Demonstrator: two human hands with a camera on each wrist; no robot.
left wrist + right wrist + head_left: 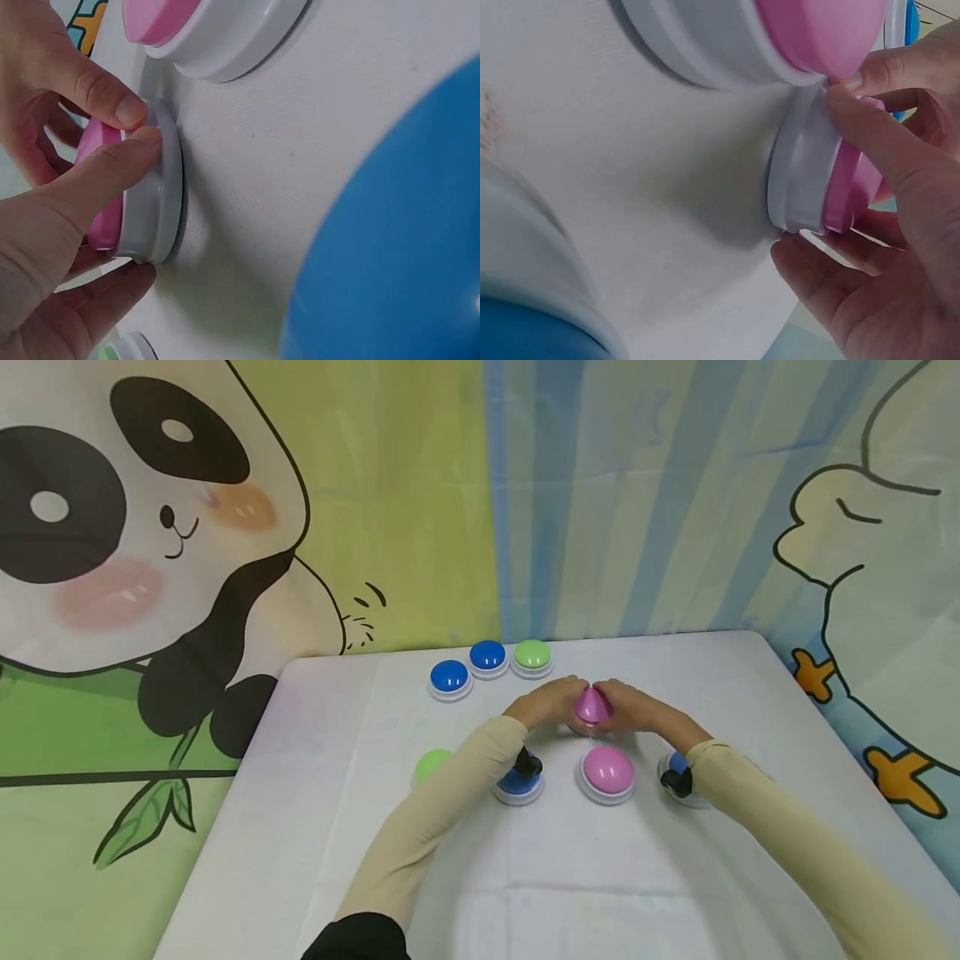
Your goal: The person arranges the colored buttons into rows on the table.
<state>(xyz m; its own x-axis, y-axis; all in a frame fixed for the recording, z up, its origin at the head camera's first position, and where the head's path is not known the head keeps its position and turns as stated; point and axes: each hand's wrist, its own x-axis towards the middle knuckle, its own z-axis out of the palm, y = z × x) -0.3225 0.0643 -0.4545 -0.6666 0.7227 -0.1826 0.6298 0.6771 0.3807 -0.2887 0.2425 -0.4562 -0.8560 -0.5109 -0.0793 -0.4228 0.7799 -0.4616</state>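
Note:
Both hands hold one pink push button (pixel 592 706) with a white round base, at the middle of the table. My left hand (pixel 551 700) grips its left side and my right hand (pixel 632 706) its right side. Seen from the left wrist, the left thumb lies on the white base (pixel 154 202) and the fingers reach round its far side. From the right wrist, the right thumb and fingers likewise span the base (pixel 806 165). The two thumb tips meet at the near side. Whether the base fully touches the table cannot be told.
Nearer stands another pink button (pixel 608 771), between two blue buttons (pixel 517 781) (pixel 678 763) partly behind the wrists. A green button (pixel 431 765) is partly covered by the left sleeve. Further back are two blue buttons (pixel 449 677) (pixel 487 656) and a green one (pixel 532 655) on the white table (pixel 360 735).

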